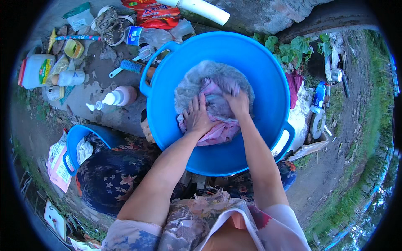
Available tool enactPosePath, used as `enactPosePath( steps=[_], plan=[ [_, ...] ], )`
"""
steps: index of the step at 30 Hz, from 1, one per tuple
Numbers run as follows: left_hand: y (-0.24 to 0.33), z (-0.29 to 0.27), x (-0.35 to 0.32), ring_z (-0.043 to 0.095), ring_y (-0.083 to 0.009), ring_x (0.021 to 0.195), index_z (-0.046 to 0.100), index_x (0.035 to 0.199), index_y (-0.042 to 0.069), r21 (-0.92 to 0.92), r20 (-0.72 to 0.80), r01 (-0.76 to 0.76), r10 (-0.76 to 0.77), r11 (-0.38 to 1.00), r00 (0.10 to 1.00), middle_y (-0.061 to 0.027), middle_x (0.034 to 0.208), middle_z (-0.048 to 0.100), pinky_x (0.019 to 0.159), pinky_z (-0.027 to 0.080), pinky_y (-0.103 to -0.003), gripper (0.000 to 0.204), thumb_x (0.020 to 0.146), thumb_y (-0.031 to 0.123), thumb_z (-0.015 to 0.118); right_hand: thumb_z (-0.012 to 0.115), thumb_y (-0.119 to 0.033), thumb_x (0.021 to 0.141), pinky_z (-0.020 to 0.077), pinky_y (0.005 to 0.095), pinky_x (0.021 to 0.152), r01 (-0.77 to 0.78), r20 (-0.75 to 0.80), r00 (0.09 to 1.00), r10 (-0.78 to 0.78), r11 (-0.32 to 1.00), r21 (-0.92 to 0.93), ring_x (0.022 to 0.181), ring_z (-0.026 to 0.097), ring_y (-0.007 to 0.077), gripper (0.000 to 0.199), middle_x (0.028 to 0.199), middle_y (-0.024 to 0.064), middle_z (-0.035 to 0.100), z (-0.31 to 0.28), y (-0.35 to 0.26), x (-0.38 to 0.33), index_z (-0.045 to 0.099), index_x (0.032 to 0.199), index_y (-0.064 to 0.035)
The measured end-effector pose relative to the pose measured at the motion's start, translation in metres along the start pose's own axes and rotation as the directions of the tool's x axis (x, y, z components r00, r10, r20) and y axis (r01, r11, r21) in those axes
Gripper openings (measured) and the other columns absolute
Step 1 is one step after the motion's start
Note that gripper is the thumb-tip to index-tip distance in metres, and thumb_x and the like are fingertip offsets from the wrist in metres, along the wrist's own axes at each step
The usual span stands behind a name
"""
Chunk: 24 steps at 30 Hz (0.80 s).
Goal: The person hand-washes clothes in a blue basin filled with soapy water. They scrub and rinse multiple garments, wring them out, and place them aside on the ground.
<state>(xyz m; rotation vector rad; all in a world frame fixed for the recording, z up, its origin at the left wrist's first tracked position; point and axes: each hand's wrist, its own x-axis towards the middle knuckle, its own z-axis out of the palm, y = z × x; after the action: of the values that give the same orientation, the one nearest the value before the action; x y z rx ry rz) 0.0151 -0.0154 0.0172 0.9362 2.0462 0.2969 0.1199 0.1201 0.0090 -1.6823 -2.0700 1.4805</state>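
Observation:
A large blue plastic tub with two side handles stands in front of me. In its middle lies a wet pink cloth on grey, foamy-looking water or fabric; I cannot tell which. My left hand rests on the cloth's left side, its fingers spread and lying flat. Against the cloth's right side presses my right hand. Motion smears its fingers, so whether they grip the fabric cannot be made out.
Left of the tub are a pink pump bottle, a blue scrub brush and a white jug. A smaller blue bucket holding cloths stands by my left knee. At right are a blue bottle and leafy plants.

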Motion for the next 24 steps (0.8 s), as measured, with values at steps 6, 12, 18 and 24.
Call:
enactPosePath(
  steps=[6, 12, 18, 24],
  plan=[
    [-0.054, 0.069, 0.029, 0.007, -0.0400, 0.141, 0.017, 0.148, 0.011, -0.396, -0.061, -0.162, 0.150, 0.904, 0.987, -0.0170, 0.154, 0.006, 0.107, 0.018, -0.063, 0.089, 0.079, 0.036, 0.067, 0.075, -0.034, 0.069, 0.0284, 0.0591, 0.101, 0.347, -0.056, 0.887, -0.458, 0.741, -0.574, 0.129, 0.031, 0.0418, 0.045, 0.142, 0.0241, 0.032, 0.061, -0.030, -0.081, 0.066, 0.104, -0.0065],
    [0.005, 0.018, 0.014, 0.010, -0.0411, 0.140, 0.020, 0.147, 0.009, 0.091, 0.097, -0.083, 0.074, 0.992, 0.992, -0.0169, 0.154, 0.005, 0.107, 0.019, -0.062, 0.100, 0.071, 0.046, 0.074, 0.072, -0.039, 0.072, 0.0371, 0.0523, 0.095, -0.116, -0.149, 0.988, 0.043, 0.847, -0.519, 0.116, 0.047, 0.0362, 0.044, 0.125, 0.0202, 0.050, 0.048, -0.055, 0.016, 0.065, 0.100, -0.0058],
    [-0.015, 0.026, 0.021, 0.014, -0.0431, 0.138, 0.021, 0.145, 0.006, -0.090, 0.075, -0.073, 0.080, 0.993, 0.994, -0.0222, 0.150, 0.020, 0.110, 0.015, -0.057, 0.118, 0.059, 0.068, 0.072, 0.063, -0.014, 0.075, 0.0462, 0.0384, 0.086, 0.153, -0.297, 0.951, -0.087, 0.966, 0.207, 0.087, 0.062, 0.0316, 0.028, 0.090, 0.0179, 0.064, 0.002, 0.008, 0.018, 0.061, 0.100, -0.0019],
    [-0.036, 0.034, 0.025, 0.020, -0.0394, 0.138, 0.024, 0.144, 0.009, -0.252, 0.216, -0.006, 0.062, 0.968, 0.974, -0.0201, 0.148, 0.025, 0.113, 0.017, -0.047, 0.089, 0.077, 0.051, 0.063, 0.071, -0.016, 0.070, 0.0334, 0.0595, 0.096, 0.471, -0.126, 0.802, -0.584, 0.747, -0.469, 0.115, 0.042, 0.0399, 0.040, 0.125, 0.0180, 0.045, 0.051, -0.016, -0.072, 0.060, 0.108, -0.0109]
  ],
)
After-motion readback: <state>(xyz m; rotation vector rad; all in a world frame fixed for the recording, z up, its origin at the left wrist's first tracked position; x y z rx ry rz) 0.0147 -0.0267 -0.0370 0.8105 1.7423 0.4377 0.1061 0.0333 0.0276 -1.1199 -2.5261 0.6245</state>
